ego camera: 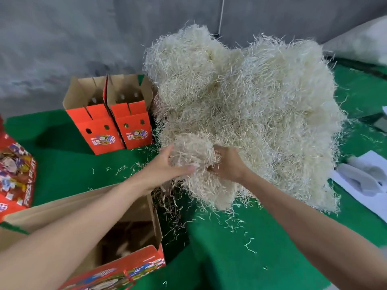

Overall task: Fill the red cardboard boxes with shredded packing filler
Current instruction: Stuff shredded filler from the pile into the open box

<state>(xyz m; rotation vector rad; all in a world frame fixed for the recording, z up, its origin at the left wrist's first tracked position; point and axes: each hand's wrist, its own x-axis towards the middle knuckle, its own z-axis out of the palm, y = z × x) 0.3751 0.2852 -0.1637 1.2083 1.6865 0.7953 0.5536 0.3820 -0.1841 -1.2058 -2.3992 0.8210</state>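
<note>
Gathering a clump of shredded filler (193, 151) at the pile's (251, 105) edge, left hand (165, 167) and right hand (228, 166) are curling their fingers round it, close above the open red box (156, 227), likely for a short drop in.

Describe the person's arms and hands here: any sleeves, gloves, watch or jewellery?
The left forearm and right forearm are bare all the way to the frame edge: no sleeves or cuffs show. The left hand and right hand wear no gloves. There is no watch or bracelet at either wrist, and no ring on the fingers that show; some are hidden.
</note>
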